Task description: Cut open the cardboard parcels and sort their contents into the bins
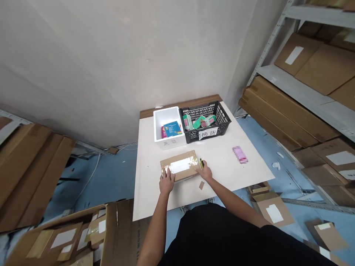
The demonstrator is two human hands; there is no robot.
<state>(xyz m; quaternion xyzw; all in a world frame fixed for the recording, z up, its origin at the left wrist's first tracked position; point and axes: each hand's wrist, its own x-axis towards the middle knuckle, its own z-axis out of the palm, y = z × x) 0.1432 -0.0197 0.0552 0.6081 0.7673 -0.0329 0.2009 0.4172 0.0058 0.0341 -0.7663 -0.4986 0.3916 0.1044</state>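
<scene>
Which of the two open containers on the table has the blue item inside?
The white box, left of the black lattice crate; the crate holds green-and-pink packs instead.

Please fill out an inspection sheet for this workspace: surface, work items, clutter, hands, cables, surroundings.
Surface: white table, brown strip along its far edge.
Work items: taped cardboard box with white label; behind it, white bin holding a blue item, and black crate holding green packs.
Clutter: small brown scrap near the box; pixelated pink item at right.
Hands: left hand rests on the box; right hand, at its right end, holds a yellow-and-black tool.
Cables: white cable on the floor, left.
Surroundings: shelf with cartons at right; large open carton of boxes, lower left.
</scene>
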